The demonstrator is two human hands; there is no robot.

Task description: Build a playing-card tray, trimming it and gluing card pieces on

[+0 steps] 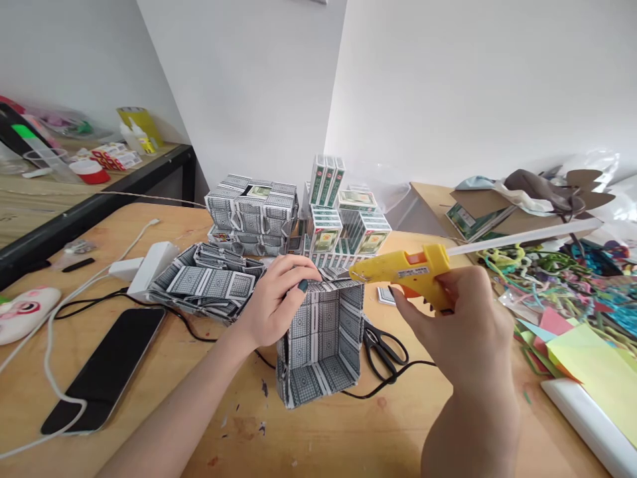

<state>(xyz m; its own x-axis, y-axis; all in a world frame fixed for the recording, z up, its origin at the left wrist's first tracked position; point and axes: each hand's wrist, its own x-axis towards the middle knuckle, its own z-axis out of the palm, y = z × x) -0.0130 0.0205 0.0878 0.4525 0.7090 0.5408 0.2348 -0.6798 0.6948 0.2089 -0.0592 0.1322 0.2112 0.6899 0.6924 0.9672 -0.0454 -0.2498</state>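
An open box (321, 345) made of folded playing cards stands on the wooden table (318, 438) in front of me. My left hand (276, 299) grips its upper left rim, fingers curled over the edge. My right hand (460, 312) holds a yellow glue gun (403, 269) with a white glue stick (522, 239) sticking out behind. The gun's nozzle points left at the box's top right edge. A black cord runs from it across the table.
Black scissors (381, 348) lie right of the box. Folded card pieces (206, 282) and stacked card packs (328, 212) sit behind. A black phone (107, 368), white cables and a charger (152, 262) lie left. Coloured paper (592, 345) and scraps crowd the right.
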